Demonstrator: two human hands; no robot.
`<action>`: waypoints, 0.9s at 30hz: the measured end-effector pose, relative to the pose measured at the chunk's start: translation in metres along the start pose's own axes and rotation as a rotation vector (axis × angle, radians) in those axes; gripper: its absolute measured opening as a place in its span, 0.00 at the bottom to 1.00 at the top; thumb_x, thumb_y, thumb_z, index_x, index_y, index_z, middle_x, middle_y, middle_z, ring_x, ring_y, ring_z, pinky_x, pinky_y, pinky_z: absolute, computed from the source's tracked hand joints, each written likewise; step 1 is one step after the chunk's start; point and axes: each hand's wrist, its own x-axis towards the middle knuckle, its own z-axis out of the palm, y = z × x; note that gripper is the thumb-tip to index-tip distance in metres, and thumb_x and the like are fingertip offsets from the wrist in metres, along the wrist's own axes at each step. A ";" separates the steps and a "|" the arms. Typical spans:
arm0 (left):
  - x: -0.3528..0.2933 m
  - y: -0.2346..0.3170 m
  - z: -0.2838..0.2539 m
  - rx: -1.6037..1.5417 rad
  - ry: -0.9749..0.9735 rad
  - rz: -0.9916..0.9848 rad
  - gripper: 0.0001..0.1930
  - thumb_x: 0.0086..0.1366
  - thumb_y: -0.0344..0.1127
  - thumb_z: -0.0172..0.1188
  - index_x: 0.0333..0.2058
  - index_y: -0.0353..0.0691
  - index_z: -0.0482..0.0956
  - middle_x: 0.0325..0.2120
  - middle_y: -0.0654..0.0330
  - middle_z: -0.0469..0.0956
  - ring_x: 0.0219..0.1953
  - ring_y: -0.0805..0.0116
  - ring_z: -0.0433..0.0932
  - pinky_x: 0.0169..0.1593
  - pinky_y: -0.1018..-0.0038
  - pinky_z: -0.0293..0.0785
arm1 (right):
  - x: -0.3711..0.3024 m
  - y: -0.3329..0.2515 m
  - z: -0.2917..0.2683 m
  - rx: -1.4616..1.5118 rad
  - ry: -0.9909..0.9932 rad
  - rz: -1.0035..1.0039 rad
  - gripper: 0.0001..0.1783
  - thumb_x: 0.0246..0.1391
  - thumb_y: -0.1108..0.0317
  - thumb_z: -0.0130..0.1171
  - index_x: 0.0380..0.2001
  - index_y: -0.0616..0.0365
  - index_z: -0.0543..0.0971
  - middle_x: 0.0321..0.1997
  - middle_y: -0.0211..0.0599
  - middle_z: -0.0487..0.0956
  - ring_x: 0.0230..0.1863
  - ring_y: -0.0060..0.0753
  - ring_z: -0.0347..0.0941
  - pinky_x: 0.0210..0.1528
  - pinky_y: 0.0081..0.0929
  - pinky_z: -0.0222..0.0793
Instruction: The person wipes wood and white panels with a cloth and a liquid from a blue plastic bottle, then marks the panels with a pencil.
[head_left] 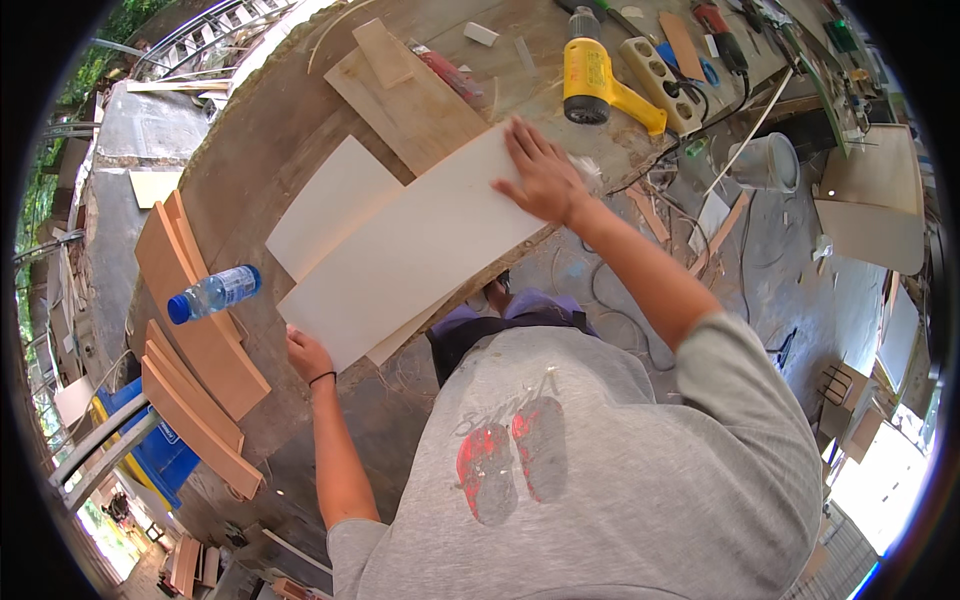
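Observation:
A long white panel (420,235) lies slantwise across the workbench at its near edge. My left hand (308,355) grips the panel's near left corner, the fingers partly hidden at its edge. My right hand (545,178) rests flat on the panel's far right end, fingers stretched out and the thumb apart. A second white panel (335,200) sits partly under the long one, on its far side. Beyond them lies a plywood board (400,110) with a small wood strip (382,55) on it. A pale edge of another sheet shows beneath the long panel, near my body.
A yellow heat gun (595,80) and a power strip (660,85) lie at the far right of the workbench (240,150). A blue-capped water bottle (215,293) rests on brown boards (200,350) at left. A translucent bucket (770,163) stands at right, near cables and scraps.

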 end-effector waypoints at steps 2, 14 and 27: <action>-0.002 0.000 0.005 -0.010 0.004 -0.007 0.24 0.72 0.43 0.37 0.50 0.28 0.74 0.47 0.41 0.75 0.51 0.45 0.74 0.52 0.61 0.70 | 0.041 -0.002 0.003 0.048 0.076 0.036 0.45 0.58 0.39 0.45 0.65 0.67 0.53 0.72 0.53 0.48 0.72 0.51 0.44 0.70 0.45 0.44; 0.002 -0.001 -0.001 0.023 -0.013 -0.019 0.24 0.72 0.44 0.36 0.50 0.29 0.74 0.48 0.41 0.75 0.52 0.45 0.73 0.53 0.60 0.70 | -0.067 0.001 -0.006 -0.015 -0.026 0.013 0.45 0.59 0.39 0.43 0.65 0.67 0.54 0.72 0.53 0.48 0.73 0.49 0.43 0.69 0.49 0.42; 0.002 -0.004 0.006 0.001 -0.012 -0.068 0.25 0.72 0.45 0.37 0.50 0.29 0.73 0.47 0.41 0.75 0.51 0.45 0.73 0.53 0.60 0.69 | -0.113 0.034 -0.014 0.201 -0.006 0.090 0.26 0.56 0.71 0.48 0.59 0.64 0.64 0.52 0.55 0.74 0.51 0.51 0.72 0.50 0.35 0.69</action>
